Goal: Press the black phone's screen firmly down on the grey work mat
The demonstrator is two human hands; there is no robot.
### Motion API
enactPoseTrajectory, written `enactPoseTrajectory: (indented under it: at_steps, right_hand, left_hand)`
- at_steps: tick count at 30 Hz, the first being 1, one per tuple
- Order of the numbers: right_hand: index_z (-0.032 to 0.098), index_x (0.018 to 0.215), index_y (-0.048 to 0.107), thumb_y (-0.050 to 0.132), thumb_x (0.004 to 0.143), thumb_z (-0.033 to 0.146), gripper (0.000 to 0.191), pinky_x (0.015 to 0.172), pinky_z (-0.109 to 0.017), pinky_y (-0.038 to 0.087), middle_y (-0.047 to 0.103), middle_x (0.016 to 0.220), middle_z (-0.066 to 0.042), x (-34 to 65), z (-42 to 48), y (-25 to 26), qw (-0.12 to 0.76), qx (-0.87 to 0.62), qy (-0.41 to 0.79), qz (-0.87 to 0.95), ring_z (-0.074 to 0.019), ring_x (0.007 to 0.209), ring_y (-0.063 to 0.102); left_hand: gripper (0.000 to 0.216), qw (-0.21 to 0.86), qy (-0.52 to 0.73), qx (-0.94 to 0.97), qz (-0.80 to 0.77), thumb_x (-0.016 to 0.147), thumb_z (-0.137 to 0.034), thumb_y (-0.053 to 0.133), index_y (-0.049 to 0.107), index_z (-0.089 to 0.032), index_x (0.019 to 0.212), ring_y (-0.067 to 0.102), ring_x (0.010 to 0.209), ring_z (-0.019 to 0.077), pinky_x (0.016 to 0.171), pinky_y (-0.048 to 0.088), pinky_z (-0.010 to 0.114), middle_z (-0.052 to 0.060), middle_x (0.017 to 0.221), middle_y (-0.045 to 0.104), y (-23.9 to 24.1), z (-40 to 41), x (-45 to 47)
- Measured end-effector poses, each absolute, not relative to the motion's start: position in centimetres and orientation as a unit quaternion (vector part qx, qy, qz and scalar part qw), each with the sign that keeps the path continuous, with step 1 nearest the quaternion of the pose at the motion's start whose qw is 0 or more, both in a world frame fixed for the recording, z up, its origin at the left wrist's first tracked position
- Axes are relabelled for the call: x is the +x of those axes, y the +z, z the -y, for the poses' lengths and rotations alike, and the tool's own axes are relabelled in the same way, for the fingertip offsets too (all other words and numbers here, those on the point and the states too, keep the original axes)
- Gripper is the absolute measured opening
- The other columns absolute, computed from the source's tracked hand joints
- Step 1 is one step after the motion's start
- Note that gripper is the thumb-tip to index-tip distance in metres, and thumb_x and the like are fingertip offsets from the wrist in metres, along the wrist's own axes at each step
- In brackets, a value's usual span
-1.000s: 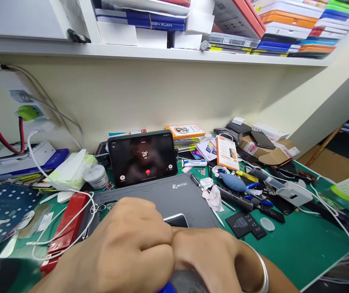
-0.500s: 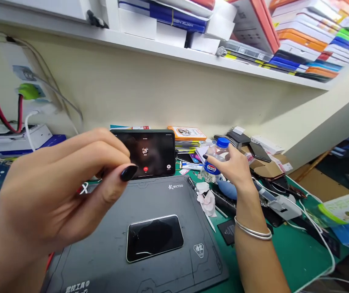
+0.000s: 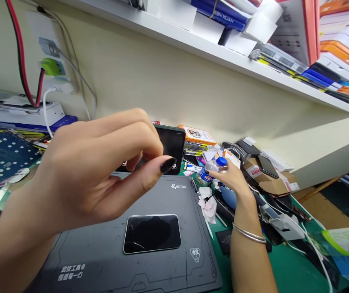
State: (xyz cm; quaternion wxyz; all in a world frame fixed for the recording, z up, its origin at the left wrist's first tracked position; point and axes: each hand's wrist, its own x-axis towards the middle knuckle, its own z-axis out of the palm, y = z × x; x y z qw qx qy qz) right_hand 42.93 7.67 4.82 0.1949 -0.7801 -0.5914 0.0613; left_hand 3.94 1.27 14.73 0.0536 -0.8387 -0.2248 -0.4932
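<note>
Looks like a phone-repair workshop: work mat (image 3: 107,256), phone (image 3: 152,234), air blower (image 3: 228,198)

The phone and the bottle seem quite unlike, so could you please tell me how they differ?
The phone lies flat on the mat, while the bottle is in the right hand.
The phone is a dark slab; the bottle is clear with a blue cap.
The phone is in full view; the bottle is partly covered.
</note>
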Motion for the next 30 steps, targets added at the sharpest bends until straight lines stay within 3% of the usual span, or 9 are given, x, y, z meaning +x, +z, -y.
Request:
enactPoseTrajectory:
  at_steps: [5,12,19,23,27,30]
  right_hand:
    - [0.020,0.140,0.055,0.068,0.098,0.041,0.049,0.097,-0.049,0.058,0.062,0.133,-0.011,44.1,-6.1,7.0,0.248,-0.776,0.021,0.580,-0.0253,0.115,0.065]
    - [0.020,0.147,0.049,0.075,0.090,0.051,0.070,0.094,-0.048,0.059,0.066,0.129,-0.012,44.1,-4.8,8.4,0.272,-0.731,-0.004,0.626,-0.0268,0.112,0.067]
    - [0.020,0.139,0.057,0.069,0.095,0.051,0.055,0.100,-0.051,0.055,0.063,0.135,-0.011,41.8,-6.2,7.1,0.246,-0.679,-0.022,0.691,-0.0269,0.118,0.064]
    - [0.020,0.138,0.057,0.070,0.094,0.051,0.055,0.105,-0.055,0.051,0.061,0.138,-0.012,41.7,-6.1,7.5,0.250,-0.675,-0.054,0.692,-0.0290,0.124,0.061]
    - [0.019,0.132,0.061,0.070,0.088,0.055,0.058,0.106,-0.056,0.050,0.063,0.135,-0.014,40.9,-5.3,8.3,0.272,-0.644,-0.067,0.712,-0.0325,0.126,0.060]
    - [0.021,0.128,0.062,0.064,0.087,0.055,0.054,0.105,-0.054,0.051,0.065,0.135,-0.014,39.3,-4.3,9.1,0.287,-0.608,-0.060,0.738,-0.0347,0.126,0.061]
  left_hand:
    - [0.022,0.058,-0.493,-0.834,0.239,0.102,-0.021,0.052,0.054,-0.021,0.081,0.054,0.068,0.0078,0.058,0.032,0.026,-0.003,0.076,0.056,14.4,-1.5,4.1]
    - [0.021,0.069,-0.477,-0.849,0.218,0.102,-0.018,0.052,0.056,-0.019,0.081,0.055,0.068,0.0083,0.058,0.036,0.025,-0.003,0.078,0.060,14.1,-2.0,4.2]
    - [0.020,0.069,-0.477,-0.847,0.224,0.100,-0.017,0.052,0.058,-0.018,0.081,0.057,0.068,0.0097,0.058,0.039,0.027,-0.002,0.079,0.061,14.1,-2.5,4.1]
    - [0.020,0.080,-0.482,-0.842,0.228,0.099,-0.016,0.053,0.057,-0.017,0.079,0.055,0.067,0.0094,0.056,0.037,0.026,-0.001,0.077,0.061,14.1,-2.7,3.9]
    - [0.021,0.038,-0.472,-0.853,0.221,0.101,-0.017,0.051,0.058,-0.016,0.081,0.054,0.071,0.0113,0.060,0.040,0.027,0.000,0.079,0.061,13.7,-2.6,4.7]
    - [0.028,-0.006,-0.399,-0.884,0.242,0.104,-0.024,0.043,0.057,-0.018,0.081,0.053,0.071,0.0130,0.060,0.039,0.028,0.001,0.080,0.059,12.8,-2.9,6.0]
